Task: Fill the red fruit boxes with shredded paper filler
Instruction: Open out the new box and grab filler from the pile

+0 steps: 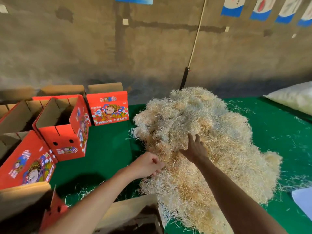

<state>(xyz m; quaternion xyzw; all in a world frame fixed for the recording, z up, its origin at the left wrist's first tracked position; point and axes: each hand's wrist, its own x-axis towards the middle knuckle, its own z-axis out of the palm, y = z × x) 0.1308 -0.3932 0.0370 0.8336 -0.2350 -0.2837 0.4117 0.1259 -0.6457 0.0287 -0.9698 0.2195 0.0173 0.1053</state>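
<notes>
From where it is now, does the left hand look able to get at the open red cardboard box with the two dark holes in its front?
Probably yes: only bare green table cover lies between the left hand and that box.

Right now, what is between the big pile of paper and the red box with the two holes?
Only bare green table cover, in the head view. It runs from the red box to the paper pile.

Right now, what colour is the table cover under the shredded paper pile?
Dark green cover, seen in the head view, beneath the pile.
</notes>
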